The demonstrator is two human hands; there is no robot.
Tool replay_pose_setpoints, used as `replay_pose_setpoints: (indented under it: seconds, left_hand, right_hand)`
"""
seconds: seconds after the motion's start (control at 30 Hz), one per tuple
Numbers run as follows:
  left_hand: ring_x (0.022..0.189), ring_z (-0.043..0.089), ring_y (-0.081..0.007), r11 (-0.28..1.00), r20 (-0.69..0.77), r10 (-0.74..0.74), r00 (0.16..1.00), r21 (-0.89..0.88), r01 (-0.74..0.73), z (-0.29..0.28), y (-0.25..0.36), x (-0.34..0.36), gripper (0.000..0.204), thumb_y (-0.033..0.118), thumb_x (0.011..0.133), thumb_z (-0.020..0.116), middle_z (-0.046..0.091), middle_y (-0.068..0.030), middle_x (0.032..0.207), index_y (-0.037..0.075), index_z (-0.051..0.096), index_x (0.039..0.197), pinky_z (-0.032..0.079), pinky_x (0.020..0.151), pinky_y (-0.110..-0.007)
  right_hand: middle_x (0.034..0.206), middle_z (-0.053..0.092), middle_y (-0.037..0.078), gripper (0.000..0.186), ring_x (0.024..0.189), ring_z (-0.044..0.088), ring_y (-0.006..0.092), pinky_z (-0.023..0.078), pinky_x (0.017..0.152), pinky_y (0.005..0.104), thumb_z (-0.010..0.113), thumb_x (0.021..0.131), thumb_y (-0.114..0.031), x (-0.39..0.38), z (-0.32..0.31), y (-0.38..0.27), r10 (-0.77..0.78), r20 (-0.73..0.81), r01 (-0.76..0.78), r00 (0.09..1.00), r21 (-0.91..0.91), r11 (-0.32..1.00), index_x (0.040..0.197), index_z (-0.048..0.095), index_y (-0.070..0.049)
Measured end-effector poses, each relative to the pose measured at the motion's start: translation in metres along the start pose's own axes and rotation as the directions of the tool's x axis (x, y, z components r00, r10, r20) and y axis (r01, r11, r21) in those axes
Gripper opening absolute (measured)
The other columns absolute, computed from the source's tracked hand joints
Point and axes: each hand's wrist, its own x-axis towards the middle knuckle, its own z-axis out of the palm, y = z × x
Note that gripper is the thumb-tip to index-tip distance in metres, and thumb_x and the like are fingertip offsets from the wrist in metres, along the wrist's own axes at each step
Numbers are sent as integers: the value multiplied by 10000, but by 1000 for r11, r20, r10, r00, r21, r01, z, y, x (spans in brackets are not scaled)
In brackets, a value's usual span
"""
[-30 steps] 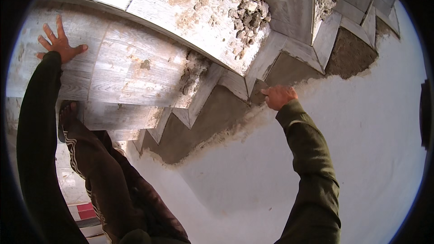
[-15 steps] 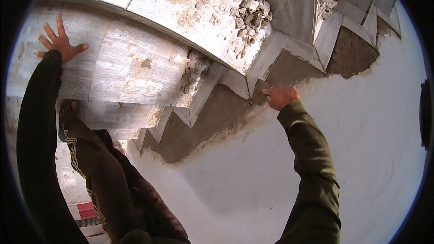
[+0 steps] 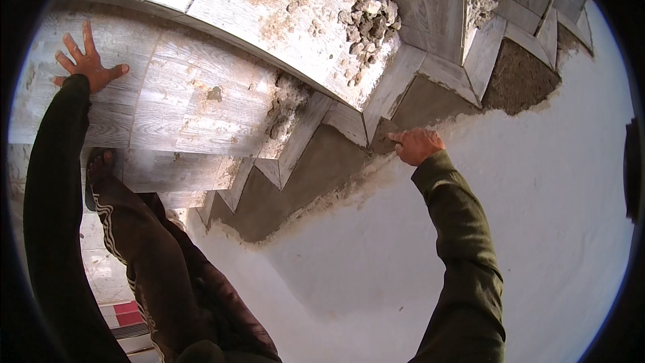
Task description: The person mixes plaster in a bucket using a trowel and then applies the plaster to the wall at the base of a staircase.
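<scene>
My left hand [image 3: 93, 67] lies flat with its fingers spread on the grey wood-look tile of a stair tread [image 3: 151, 87]. My right hand [image 3: 420, 146] is closed at the wall, its index finger stretched forward. It grips what looks like a small trowel [image 3: 383, 136], whose mortar-coloured blade rests against the grey mortar; the handle is hidden in the fist. Smooth mortar [image 3: 322, 161] fills the strip between the zigzag tile skirting [image 3: 348, 121] and the white wall [image 3: 403, 249]. Farther up, one patch of mortar [image 3: 521, 81] is rougher and darker.
Broken rubble [image 3: 371, 17] is heaped on the step above, near the skirting. Crumbs and dried mortar [image 3: 287, 104] dirty the tread below it. My leg [image 3: 151, 249] and sandalled foot [image 3: 101, 168] are on the lower steps at the left.
The right hand and the trowel have barely shifted along the mortar. The left hand stays in place on the tread. The whole view has moved very slightly.
</scene>
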Motion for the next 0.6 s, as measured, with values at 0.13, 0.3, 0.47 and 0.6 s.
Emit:
replay_pose_setpoints:
  seconds: [0.13,0.3,0.47,0.6]
  left_hand:
    - [1307,-38,-498,1000,-10,-4,1000,4,4,5,1,4,1201,646,609,684,-139,-222,1450,330,-176,1385,162,885,-751]
    - [1305,-24,-500,1000,-10,4,1000,-4,-4,3,1,0,1207,643,604,690,-133,-222,1451,332,-175,1384,162,887,-750]
    - [1304,-20,-501,1000,-4,6,1000,-1,-6,-1,0,1,1211,646,603,690,-137,-222,1450,333,-184,1381,169,883,-751]
    - [1305,-32,-500,1000,2,0,1000,4,0,0,1,1,1212,654,601,685,-142,-222,1448,335,-189,1378,173,882,-751]
  right_hand:
    - [978,620,88,343,936,582,277,443,826,437,490,781,-274,-3,-8,-4,19,48,-21,999,34,999,1101,614,-286]
    - [1051,611,102,396,981,573,288,437,850,431,490,785,-274,-5,-20,-8,56,195,-66,979,44,997,1172,570,-299]
    - [1024,617,128,401,946,589,305,455,833,431,498,798,-288,-9,-11,-4,51,108,-52,993,12,999,1196,548,-315]
    - [1038,614,136,403,954,588,315,456,837,442,497,805,-293,-13,-28,-9,131,191,-148,973,78,986,1206,539,-314]
